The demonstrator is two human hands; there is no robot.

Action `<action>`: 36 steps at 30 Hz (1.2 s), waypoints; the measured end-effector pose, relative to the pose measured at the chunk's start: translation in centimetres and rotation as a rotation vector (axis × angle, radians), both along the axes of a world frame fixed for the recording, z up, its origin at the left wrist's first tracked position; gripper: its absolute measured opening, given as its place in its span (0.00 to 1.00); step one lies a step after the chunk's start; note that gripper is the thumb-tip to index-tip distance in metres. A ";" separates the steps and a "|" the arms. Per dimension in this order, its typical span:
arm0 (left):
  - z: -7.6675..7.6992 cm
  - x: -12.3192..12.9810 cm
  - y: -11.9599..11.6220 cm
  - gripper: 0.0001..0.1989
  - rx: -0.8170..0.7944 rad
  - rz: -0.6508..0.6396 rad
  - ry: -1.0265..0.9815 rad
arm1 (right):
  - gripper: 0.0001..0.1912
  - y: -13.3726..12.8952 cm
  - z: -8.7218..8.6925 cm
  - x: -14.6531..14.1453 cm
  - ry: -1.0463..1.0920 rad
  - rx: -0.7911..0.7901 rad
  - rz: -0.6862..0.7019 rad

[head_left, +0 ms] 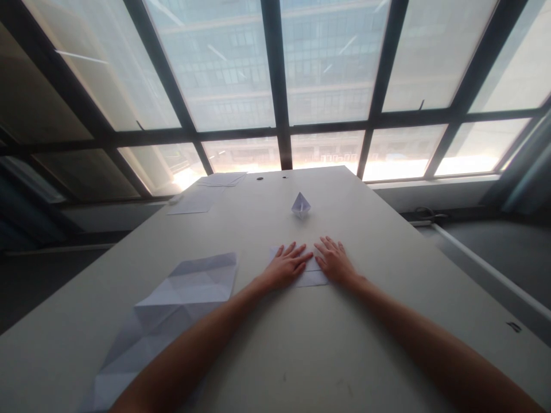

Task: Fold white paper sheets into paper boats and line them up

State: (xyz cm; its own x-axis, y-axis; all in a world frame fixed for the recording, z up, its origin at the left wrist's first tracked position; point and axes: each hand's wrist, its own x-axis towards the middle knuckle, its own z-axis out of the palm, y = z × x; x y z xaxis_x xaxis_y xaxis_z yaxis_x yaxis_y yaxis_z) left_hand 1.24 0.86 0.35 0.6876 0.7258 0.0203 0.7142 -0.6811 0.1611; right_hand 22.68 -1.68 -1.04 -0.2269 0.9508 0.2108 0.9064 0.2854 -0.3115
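A folded piece of white paper lies on the white table in front of me, partly covered by both hands. My left hand rests flat on its left part with the fingers spread. On its right side my right hand also lies flat, fingers stretched forward. Neither hand grips anything. Just beyond my fingertips stands a small folded paper boat. To the left, a creased, unfolded sheet of paper lies partly beneath the view of my left forearm.
Several flat sheets of paper lie at the table's far left corner. The white table reaches toward the windows. Near its right edge is a small dark mark. Two round dark spots show near the far edge.
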 end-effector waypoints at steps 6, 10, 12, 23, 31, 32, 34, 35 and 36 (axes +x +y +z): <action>-0.4 0.0 0.2 0.27 0.012 0.001 0.000 | 0.25 -0.7 0.8 -0.5 -0.050 0.038 0.218; -0.5 0.0 0.2 0.28 0.016 0.014 -0.001 | 0.22 -1.0 1.2 -0.9 -0.089 0.052 0.177; -0.4 0.0 0.1 0.28 0.012 0.028 0.004 | 0.20 -1.1 1.5 -1.0 -0.105 0.078 0.153; -0.7 -0.1 0.2 0.30 0.033 0.107 0.000 | 0.14 -1.6 2.3 -1.2 -0.140 0.156 0.098; -0.7 -0.2 0.0 0.33 0.044 0.184 0.007 | 0.22 -0.7 0.7 0.2 -0.030 -0.016 -0.043; -0.7 -0.2 0.0 0.33 0.045 0.191 0.006 | 0.24 -0.5 0.4 0.3 -0.037 -0.037 -0.067; -0.7 -0.2 0.0 0.34 0.049 0.213 0.007 | 0.24 -0.3 -0.2 0.4 -0.052 -0.052 -0.119; -0.8 -0.1 0.0 0.34 0.053 0.225 0.008 | 0.24 -0.2 -0.5 0.4 -0.057 -0.049 -0.150; -0.8 -0.1 0.0 0.35 0.056 0.237 0.010 | 0.25 -0.2 -0.7 0.4 -0.063 -0.043 -0.181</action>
State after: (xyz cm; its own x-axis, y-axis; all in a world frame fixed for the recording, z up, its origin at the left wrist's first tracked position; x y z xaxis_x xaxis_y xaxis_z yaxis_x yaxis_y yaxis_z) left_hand 1.12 0.89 -0.45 0.4986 0.8648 0.0591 0.8564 -0.5020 0.1205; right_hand 23.07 -1.90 -1.74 -0.0629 0.9851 0.1603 0.9597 0.1037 -0.2612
